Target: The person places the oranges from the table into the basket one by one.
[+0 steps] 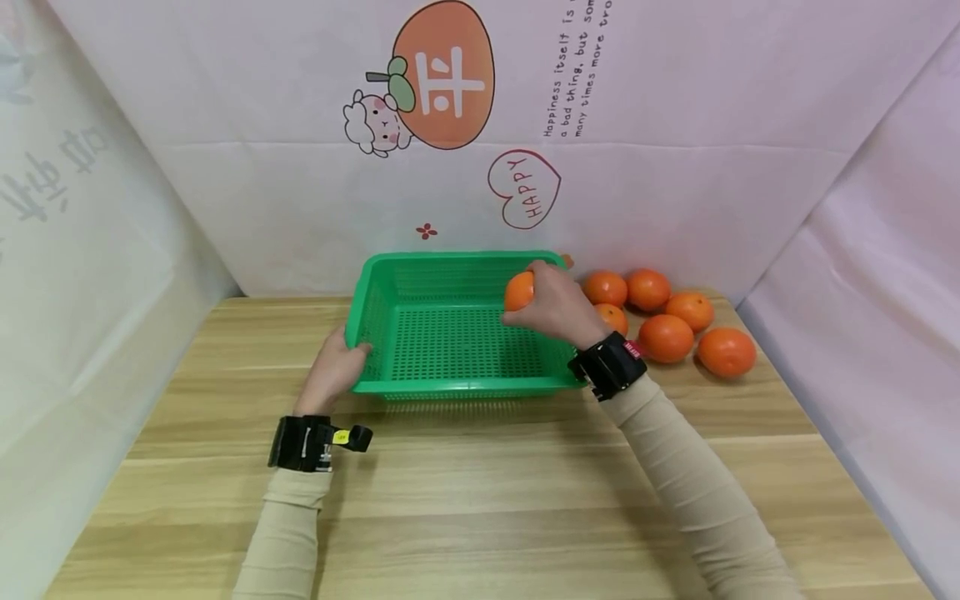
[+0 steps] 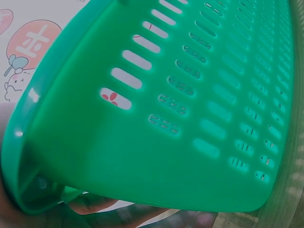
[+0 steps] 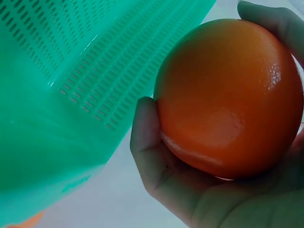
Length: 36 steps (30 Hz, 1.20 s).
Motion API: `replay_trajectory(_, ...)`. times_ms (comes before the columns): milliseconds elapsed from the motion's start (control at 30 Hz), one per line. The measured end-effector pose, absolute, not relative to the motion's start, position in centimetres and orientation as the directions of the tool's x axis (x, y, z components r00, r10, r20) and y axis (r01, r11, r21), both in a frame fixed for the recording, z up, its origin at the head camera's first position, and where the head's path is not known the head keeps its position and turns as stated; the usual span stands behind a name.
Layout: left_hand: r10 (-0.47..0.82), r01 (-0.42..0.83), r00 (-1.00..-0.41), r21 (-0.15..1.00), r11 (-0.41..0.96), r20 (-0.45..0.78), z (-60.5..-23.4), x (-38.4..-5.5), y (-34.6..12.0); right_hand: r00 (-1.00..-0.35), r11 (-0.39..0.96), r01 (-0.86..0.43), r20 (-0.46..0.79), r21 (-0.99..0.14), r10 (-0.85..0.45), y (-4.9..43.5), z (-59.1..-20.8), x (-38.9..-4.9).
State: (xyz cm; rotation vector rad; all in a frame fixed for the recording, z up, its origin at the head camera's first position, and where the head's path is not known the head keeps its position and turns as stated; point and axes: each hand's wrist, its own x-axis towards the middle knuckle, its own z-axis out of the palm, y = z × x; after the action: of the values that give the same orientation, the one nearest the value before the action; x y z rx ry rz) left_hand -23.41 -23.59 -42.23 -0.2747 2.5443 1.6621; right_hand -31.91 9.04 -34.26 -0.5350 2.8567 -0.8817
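Note:
A green plastic basket (image 1: 465,384) with slotted walls stands on the table. My left hand (image 1: 335,367) grips its left rim, the thumb over the edge; in the left wrist view the fingers (image 2: 95,203) show beneath the rim. Over the basket's right side, my right hand (image 1: 558,304) holds an orange (image 1: 519,292). Close up in the right wrist view, thumb and fingers curl round the smooth, shiny orange (image 3: 228,99). Inside, the basket's slotted floor is bare.
Several more oranges (image 1: 666,337) lie on the wooden table (image 1: 465,500), right of the basket and beside the right wrist. Behind the basket rises a white printed cloth (image 1: 300,200). More white cloth hangs along both sides of the table.

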Motion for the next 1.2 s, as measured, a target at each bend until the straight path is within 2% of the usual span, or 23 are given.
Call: replay_trajectory(1200,-0.136,-0.230,-0.972,0.883,0.409,-0.191,-42.1,-23.6,-23.1,-0.908,0.756,-0.357,0.012,-0.548,-0.420,5.6,-35.2,-33.2)
